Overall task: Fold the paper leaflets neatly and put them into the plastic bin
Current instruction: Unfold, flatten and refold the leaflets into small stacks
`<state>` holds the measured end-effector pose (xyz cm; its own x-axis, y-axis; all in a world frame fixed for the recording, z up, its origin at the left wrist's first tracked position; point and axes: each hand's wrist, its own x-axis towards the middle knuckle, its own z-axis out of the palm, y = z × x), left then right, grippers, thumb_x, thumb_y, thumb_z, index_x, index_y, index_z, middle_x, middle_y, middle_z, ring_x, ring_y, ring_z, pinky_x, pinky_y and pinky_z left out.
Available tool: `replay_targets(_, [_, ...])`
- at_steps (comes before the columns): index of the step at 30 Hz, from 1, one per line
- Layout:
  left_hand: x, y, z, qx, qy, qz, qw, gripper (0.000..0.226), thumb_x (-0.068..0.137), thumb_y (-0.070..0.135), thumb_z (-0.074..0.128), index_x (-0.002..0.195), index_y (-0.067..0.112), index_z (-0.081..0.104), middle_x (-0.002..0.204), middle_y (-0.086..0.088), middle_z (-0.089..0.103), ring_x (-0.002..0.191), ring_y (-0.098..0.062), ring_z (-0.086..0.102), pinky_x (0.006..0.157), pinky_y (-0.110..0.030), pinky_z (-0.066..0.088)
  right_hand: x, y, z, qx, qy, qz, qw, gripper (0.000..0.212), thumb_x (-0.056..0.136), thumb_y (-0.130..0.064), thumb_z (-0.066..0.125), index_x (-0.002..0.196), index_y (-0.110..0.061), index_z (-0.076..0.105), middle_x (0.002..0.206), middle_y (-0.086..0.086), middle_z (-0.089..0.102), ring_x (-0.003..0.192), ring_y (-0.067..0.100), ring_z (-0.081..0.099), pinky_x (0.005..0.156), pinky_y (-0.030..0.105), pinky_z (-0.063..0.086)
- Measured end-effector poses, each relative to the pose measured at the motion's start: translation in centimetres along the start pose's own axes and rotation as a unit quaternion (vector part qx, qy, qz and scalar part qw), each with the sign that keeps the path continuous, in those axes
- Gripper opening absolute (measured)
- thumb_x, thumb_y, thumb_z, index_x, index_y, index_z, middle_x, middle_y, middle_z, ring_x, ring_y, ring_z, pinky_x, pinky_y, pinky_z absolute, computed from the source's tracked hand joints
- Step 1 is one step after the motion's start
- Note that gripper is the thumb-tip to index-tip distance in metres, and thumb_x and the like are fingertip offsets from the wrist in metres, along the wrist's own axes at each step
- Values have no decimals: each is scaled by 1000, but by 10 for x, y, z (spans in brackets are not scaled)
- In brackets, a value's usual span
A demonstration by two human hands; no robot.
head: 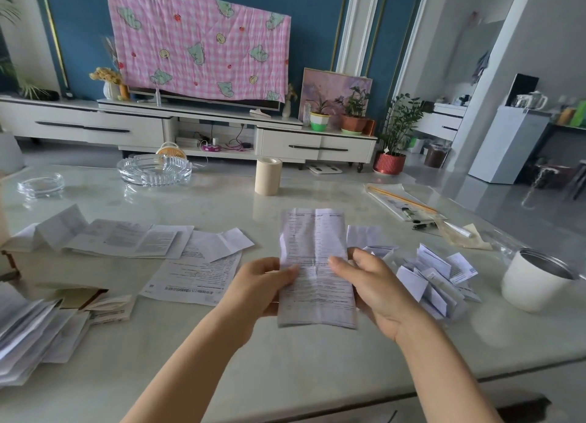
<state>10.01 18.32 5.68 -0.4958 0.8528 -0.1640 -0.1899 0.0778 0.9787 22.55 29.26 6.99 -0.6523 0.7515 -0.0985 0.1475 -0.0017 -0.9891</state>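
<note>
Your left hand (263, 283) and right hand (374, 283) each pinch one side of one creased leaflet (314, 257); one heap of folded leaflets (434, 276) lies just right of your right hand.

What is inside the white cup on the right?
Inside the white cup only a shiny metal inner wall shows; its near side hides the bottom, so contents are unseen.

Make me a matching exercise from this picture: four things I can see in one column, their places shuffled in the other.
1 leaflet
2 large ashtray
3 roll
4 cup

A near the table's right edge
B held by left hand and right hand
C far side, left
D far side, middle, upright

Pairs: 1-B, 2-C, 3-D, 4-A
</note>
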Motion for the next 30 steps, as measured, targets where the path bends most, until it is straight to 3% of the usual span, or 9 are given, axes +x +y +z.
replay_targets(3, [3, -1, 0, 1, 45, 3, 999, 10, 91, 8, 55, 88, 7, 65, 77, -8, 65, 62, -17, 61, 53, -24, 50, -2, -4, 2, 42, -43, 6, 998, 14, 91, -3, 50, 96, -11, 60, 79, 5, 65, 62, 14, 59, 49, 21, 43])
replay_targets(6, [4, 0, 1, -30, 63, -17, 997, 19, 90, 9, 50, 88, 4, 67, 84, -16, 68, 73, -28, 65, 63, -32, 53, -4, -4, 4, 36, -51, -10, 998, 18, 83, 0, 53, 75, -14, 60, 60, -2, 56, 44, 7, 47, 38, 15, 33])
replay_targets(9, [2, 4, 0, -113, 43, -68, 990, 37, 95, 34, 43, 85, 6, 66, 74, -10, 69, 63, -23, 65, 48, -24, 49, -2, 0, 6, -23, -16, -48, 998, 49, 82, 17, 34, 54, -15, 58, 54, 0, 51, 46, 10, 44, 39, 14, 31])
replay_targets(13, [3, -1, 4, -44, 37, -57, 997, 38, 89, 43, 56, 82, 8, 66, 79, -6, 70, 69, -20, 67, 56, -22, 49, -3, 0, 11, -65, 1, -86, 994, 56, 77, 21, 30, 45, -17, 56, 51, -2, 50, 50, 9, 44, 44, 16, 32])
replay_targets(18, [10, -8, 12, 65, 196, 48, 977, 29, 89, 26, 61, 70, 7, 50, 65, -4, 49, 58, -15, 43, 48, -16, 33, -4, -3, 16, -21, -13, -50, 998, 43, 84, 12, 33, 66, -12, 63, 62, -3, 60, 55, 8, 52, 46, 13, 39])
replay_targets(22, [10, -6, 11, 60, 269, 130, 952, 34, 89, 29, 60, 88, -5, 57, 77, -12, 57, 68, -20, 48, 62, -30, 38, -1, 0, 21, -147, 136, -129, 971, 19, 90, -7, 47, 90, -17, 64, 95, -1, 61, 87, 13, 57, 70, 19, 48])
replay_targets(25, [7, -4, 13, -24, 214, 140, 967, 33, 87, 28, 62, 89, -5, 60, 76, -9, 59, 71, -19, 53, 63, -26, 39, -8, -1, 33, -166, 59, -174, 969, 19, 91, -27, 56, 107, -22, 63, 107, -9, 63, 102, 6, 58, 89, 23, 46])
replay_targets(28, [2, -1, 14, -152, 90, 99, 979, 20, 86, 26, 62, 89, 7, 67, 83, -9, 69, 77, -21, 64, 64, -25, 51, -17, 2, 47, -92, -71, -122, 986, 19, 94, -24, 52, 111, -25, 61, 101, -7, 70, 91, 5, 64, 83, 21, 51])
replay_targets(30, [1, -1, 15, -153, 76, 80, 982, 17, 86, 26, 62, 75, 13, 63, 71, -7, 65, 62, -19, 60, 45, -21, 45, -20, 5, 52, -14, -105, -80, 991, 24, 98, -13, 46, 110, -24, 63, 93, 0, 71, 80, 18, 67, 74, 30, 57])
